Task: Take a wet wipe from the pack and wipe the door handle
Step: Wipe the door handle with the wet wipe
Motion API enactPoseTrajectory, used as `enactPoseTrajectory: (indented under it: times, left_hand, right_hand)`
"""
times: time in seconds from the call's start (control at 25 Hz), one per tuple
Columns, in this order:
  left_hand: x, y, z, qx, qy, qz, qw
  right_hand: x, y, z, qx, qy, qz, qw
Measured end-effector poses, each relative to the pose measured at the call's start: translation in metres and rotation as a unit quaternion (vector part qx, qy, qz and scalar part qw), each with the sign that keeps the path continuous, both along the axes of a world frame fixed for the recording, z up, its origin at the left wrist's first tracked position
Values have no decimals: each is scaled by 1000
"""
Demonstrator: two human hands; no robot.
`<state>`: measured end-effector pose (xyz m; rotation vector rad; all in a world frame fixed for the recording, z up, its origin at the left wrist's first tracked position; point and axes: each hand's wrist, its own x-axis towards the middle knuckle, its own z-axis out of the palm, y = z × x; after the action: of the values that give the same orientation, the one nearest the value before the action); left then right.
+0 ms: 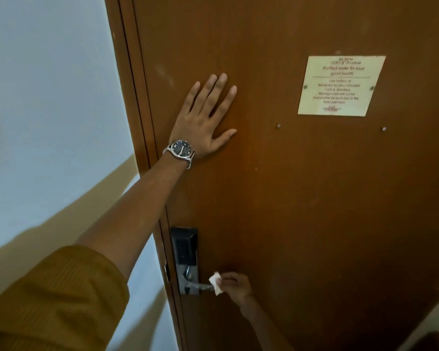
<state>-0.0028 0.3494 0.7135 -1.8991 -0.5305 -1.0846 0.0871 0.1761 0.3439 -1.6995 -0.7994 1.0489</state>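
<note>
Head view: at centre frame the left hand (203, 120) lies flat on the brown door (302, 198), fingers (219, 91) spread open (a watch (180, 149) on the wrist). Lower centre, the right hand (235, 285) pinches a white wet wipe (216, 282) against the metal door handle (203, 286).

White wet wipe (216, 282) folded, pressed on metal lever door handle (203, 286).
</note>
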Motion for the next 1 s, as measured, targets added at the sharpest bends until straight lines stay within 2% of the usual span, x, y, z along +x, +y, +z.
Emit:
enactPoseTrajectory:
  times: [0.24,0.48,0.64,0.88,1.0]
  left_hand:
    - [-1,-2,-2,-1,-16,-8,1000]
    - [1,-2,-2,17,-29,-15,999]
    - [2,-4,-2,19,-37,-13,999]
    - [4,-4,-1,27,-47,-4,999]
    - [5,-4,-4,25,-55,6,998]
  right_hand:
    - [-28,-15,-21,14,99,-74,992]
    - [-83,-2,-25,-52,125,-159,978]
    - [-110,10,-20,-39,162,-182,969]
    - [-90,-6,-24,-16,183,-232,955]
    - [-64,-12,-21,1,228,-257,939]
